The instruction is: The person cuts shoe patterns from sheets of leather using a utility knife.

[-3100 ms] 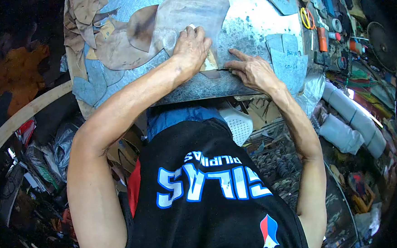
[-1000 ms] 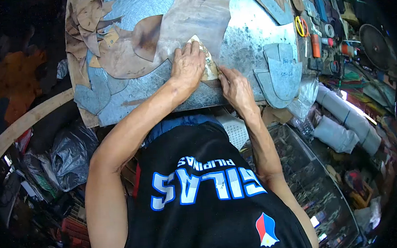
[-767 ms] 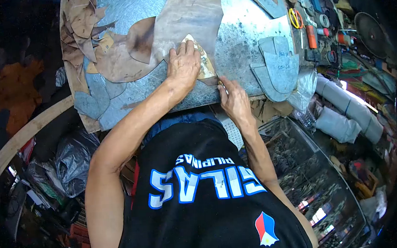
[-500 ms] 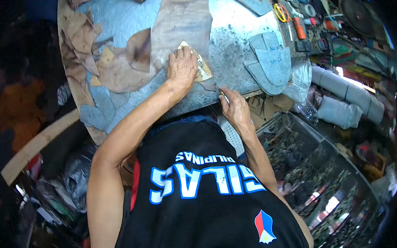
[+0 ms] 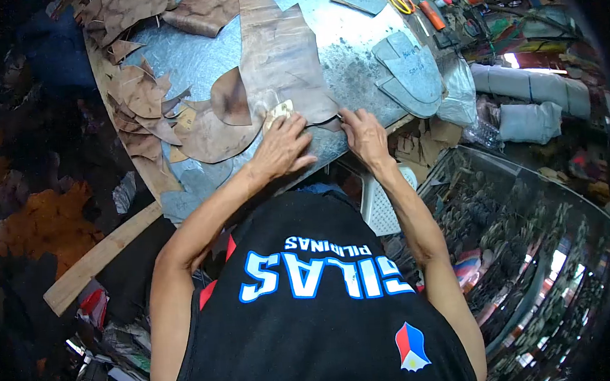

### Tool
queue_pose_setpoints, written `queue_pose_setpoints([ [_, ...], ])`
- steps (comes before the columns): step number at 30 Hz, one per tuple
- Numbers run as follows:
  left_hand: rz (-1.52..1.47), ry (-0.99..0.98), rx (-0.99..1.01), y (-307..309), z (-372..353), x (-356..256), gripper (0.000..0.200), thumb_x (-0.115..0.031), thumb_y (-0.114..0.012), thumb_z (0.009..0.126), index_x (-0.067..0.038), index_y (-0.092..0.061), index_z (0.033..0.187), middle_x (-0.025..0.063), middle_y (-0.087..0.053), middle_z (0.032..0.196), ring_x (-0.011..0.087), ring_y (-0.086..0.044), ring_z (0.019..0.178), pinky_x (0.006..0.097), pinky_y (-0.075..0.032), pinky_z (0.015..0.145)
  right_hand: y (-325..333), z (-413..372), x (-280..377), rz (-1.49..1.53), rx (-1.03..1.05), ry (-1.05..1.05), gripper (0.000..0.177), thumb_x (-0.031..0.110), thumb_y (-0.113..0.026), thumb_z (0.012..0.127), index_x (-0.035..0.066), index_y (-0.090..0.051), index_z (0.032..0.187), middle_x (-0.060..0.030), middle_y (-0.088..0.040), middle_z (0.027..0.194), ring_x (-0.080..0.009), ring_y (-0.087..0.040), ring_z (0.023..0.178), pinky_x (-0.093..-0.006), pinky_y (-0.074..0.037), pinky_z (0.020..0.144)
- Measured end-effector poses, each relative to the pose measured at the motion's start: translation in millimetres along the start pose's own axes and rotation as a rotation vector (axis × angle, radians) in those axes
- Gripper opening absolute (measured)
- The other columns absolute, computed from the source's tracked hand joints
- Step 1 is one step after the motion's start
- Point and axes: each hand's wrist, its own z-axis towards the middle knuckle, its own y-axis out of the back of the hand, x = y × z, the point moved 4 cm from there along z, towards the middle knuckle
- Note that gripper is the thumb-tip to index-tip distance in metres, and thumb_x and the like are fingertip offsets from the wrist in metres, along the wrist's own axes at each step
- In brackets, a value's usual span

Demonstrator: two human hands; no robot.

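Brown leather [image 5: 286,59] lies over the metal-topped table [image 5: 352,55], its lower edge near both hands. My left hand [image 5: 285,146] rests at that edge with its fingers apart, the fingertips on a small pale, stained template [image 5: 279,112]. To its right, my right hand [image 5: 364,136] is closed by the leather's lower right corner. A small dark tip shows at its fingers, but the rest of what it holds is hidden. A dark leather sliver [image 5: 330,125] lies between the hands.
Leather scraps [image 5: 138,92] cover the table's left side. Grey templates [image 5: 409,72] lie on the right, with yellow-handled scissors [image 5: 401,2] and an orange object [image 5: 432,16] beyond. A white perforated stool [image 5: 379,207] stands below the table edge, beside a bin [image 5: 504,248].
The view has shifted. My left hand has moved down and left with the template, its fingers more spread. My right hand is now closer to the leather's corner, and the blade is less visible.
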Motion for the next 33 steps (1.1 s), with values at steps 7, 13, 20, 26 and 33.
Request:
queue_pose_setpoints([
  [7,-0.088,0.02,-0.148,12,-8,4,0.046,-0.041,-0.071,0.083,-0.006,-0.063,0.112,0.0184,-0.052,0.129,0.0359,-0.044,0.13,0.0512,-0.034,0.108,-41,3,12,1.099,-0.048,-0.673,0.031,0.033,-0.065,0.092,0.004,-0.056,0.101,-0.0027,-0.053,0.069,-0.0141,-0.055,0.059,-0.0297,-0.045,0.052],
  [13,-0.076,0.049,-0.152,-3,-13,16,0.043,-0.038,-0.072,0.083,-0.006,-0.063,0.112,0.0175,-0.051,0.13,0.0357,-0.043,0.13,0.0505,-0.033,0.109,-34,20,23,1.212,-0.188,-0.746,0.022,0.02,-0.071,0.088,0.006,-0.054,0.091,0.0018,-0.053,0.065,-0.0073,-0.045,0.045,-0.0234,-0.036,0.041],
  [20,-0.251,0.144,-0.232,-2,-4,28,0.046,-0.04,-0.07,0.083,-0.003,-0.062,0.108,0.0184,-0.056,0.121,0.0369,-0.048,0.123,0.0491,-0.039,0.102,30,39,-45,1.034,-0.173,-0.757,0.021,0.016,-0.073,0.085,0.007,-0.058,0.096,0.0019,-0.056,0.071,-0.0072,-0.049,0.052,-0.0212,-0.04,0.046],
  [26,0.342,0.885,-0.362,65,-32,101,0.062,-0.037,-0.076,0.079,-0.001,-0.053,0.124,0.0235,-0.06,0.111,0.0407,-0.057,0.108,0.0471,-0.046,0.09,23,69,-73,1.327,-0.021,-0.566,0.023,0.012,-0.07,0.088,0.008,-0.055,0.105,0.0008,-0.057,0.073,-0.0076,-0.052,0.054,-0.0218,-0.041,0.045],
  [33,0.25,1.192,-0.224,61,-24,121,0.063,-0.024,-0.078,0.078,0.0,-0.051,0.13,0.024,-0.065,0.106,0.0418,-0.061,0.102,0.049,-0.048,0.087,-5,130,-67,1.268,0.305,-0.406,0.024,0.012,-0.069,0.089,0.006,-0.056,0.108,0.0033,-0.056,0.072,-0.0042,-0.052,0.055,-0.0187,-0.04,0.045],
])
